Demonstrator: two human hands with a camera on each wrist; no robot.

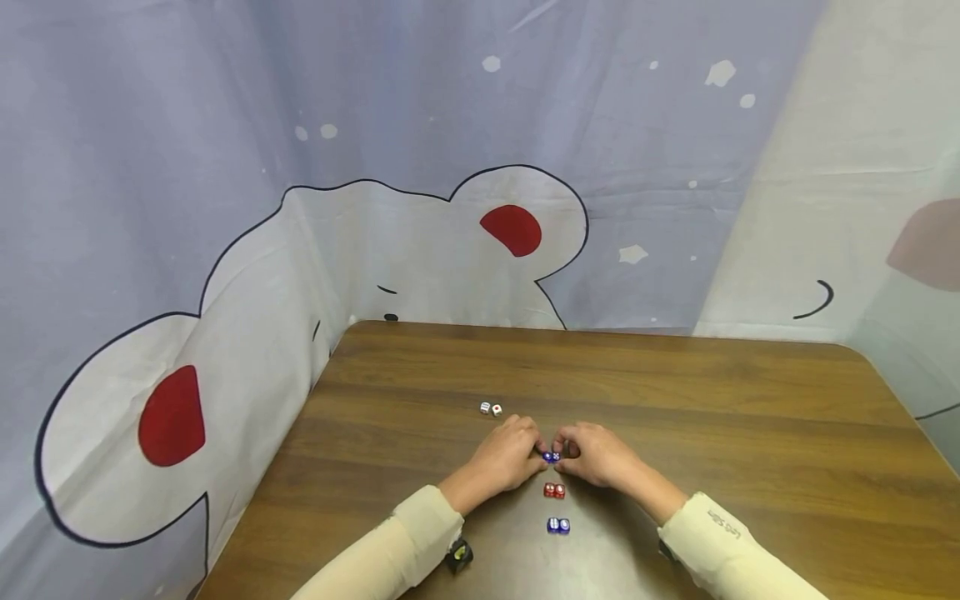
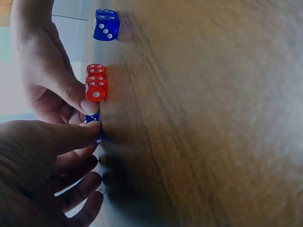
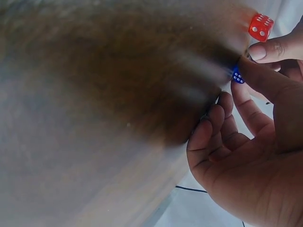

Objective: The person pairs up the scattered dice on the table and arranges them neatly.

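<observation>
A pair of blue dice with white pips (image 1: 551, 457) sits side by side on the wooden table (image 1: 420, 375), between the fingertips of both hands. My left hand (image 1: 510, 452) pinches the left die of this pair between thumb and finger. From the other side, my right hand (image 1: 597, 455) pinches the right one, whose pips show between thumb and finger in the right wrist view as a blue die (image 3: 237, 75). Just nearer to me stand two red dice (image 1: 554, 490), touching each other. Nearer still, two more blue dice (image 1: 558, 526) form another row.
Two white dice (image 1: 491, 408) lie slightly apart, beyond my left hand. A black object with a yellow mark (image 1: 459, 554) is at my left cuff. A patterned curtain (image 1: 420, 250) hangs behind the table's far edge and along its left side.
</observation>
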